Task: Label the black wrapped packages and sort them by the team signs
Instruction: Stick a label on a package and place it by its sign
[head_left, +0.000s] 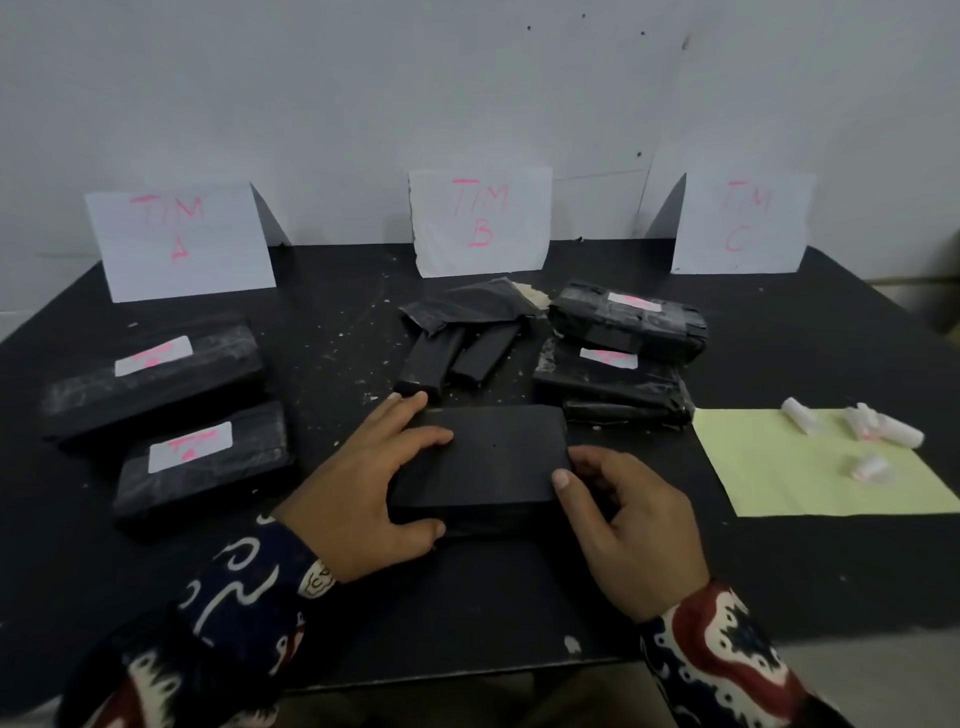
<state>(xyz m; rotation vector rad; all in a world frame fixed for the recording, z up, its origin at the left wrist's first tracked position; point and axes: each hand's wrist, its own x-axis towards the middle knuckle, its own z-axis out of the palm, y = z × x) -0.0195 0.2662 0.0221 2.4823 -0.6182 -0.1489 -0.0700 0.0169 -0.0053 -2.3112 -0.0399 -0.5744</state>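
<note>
An unlabelled black wrapped package (493, 462) lies flat on the black table in front of me. My left hand (363, 488) grips its left end and my right hand (628, 514) holds its right end. Two labelled packages (156, 379) (202, 462) lie at the left below the sign TIM A (179, 239). Several labelled packages (628, 322) (608, 374) are stacked right of centre, between the signs TIM B (480, 221) and TIM C (743, 223). Small unlabelled black packages (457, 348) lie under a loose black wrap below TIM B.
A pale green sheet (810, 478) at the right carries several rolled white labels (862, 431). White crumbs are scattered on the table's middle. The table's front edge (467, 670) runs just below my wrists. A grey wall stands behind the signs.
</note>
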